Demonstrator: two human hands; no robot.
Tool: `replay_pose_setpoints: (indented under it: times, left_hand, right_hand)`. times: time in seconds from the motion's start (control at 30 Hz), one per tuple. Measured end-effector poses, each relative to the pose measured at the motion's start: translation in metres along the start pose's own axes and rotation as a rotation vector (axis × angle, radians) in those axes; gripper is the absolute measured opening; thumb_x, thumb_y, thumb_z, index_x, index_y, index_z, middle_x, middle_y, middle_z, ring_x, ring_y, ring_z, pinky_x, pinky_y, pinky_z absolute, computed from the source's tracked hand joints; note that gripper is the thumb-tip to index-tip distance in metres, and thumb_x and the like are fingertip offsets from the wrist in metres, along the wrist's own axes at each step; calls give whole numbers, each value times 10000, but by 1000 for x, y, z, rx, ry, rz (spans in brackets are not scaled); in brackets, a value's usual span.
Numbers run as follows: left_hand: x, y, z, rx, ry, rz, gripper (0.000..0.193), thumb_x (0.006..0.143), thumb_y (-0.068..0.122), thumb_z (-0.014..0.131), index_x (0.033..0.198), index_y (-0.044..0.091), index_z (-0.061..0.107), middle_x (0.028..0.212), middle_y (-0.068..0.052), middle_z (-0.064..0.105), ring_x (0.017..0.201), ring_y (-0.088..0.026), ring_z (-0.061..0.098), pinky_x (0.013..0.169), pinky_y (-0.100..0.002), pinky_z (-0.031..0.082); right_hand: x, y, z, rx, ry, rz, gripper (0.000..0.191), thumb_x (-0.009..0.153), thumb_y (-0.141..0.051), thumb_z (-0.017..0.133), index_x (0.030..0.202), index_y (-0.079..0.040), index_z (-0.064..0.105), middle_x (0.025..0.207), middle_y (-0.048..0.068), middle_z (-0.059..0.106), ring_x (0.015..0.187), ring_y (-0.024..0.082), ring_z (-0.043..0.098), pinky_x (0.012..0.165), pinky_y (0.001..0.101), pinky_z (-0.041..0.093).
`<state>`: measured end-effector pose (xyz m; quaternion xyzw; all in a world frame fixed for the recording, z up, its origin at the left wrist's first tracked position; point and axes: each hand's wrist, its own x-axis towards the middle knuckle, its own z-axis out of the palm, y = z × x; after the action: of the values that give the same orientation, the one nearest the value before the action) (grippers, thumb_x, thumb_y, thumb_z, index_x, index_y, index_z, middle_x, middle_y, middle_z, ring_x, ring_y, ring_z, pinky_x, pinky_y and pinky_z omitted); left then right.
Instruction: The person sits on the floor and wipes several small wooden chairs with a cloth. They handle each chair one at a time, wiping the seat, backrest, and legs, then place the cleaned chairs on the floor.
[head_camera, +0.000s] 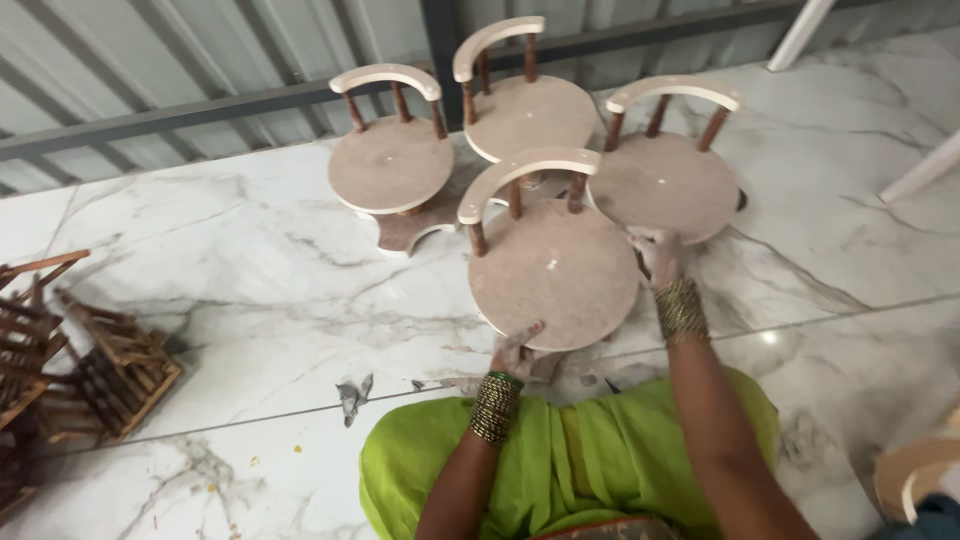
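Head view, four stools (553, 272), two hands (516, 352)

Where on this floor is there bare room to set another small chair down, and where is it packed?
Bare marble floor lies between the wooden crates and the chair that the left hand and right hand hold. More bare floor lies right of the right-hand chair. It is crowded at centre top, where four chairs sit rim to rim beside the metal wall.
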<state>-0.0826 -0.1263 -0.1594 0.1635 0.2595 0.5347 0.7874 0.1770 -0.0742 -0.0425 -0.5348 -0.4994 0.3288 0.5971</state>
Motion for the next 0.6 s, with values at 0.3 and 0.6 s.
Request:
replay_pose_setpoints:
  times: [0.3,0.6]
  left_hand:
    - [24,-4,-11,1,29,-143,346,845,35,778,1146,-88,662,1118,-169,725,1044,-279,710,927,-475,600]
    - [3,-4,8,-281,19,-223,383,794,36,748,1173,38,694,1151,-131,745,1156,-283,683,1053,-503,527]
  right_hand:
    - [98,-25,31,-104,-451,220,343,933,-82,718,1211,119,713,1118,154,750,952,184,673,861,315,538]
    - [42,17,0,338,-355,195,412,982,-98,578,1357,68,610,1320,93,676,1156,130,642,1005,251,493]
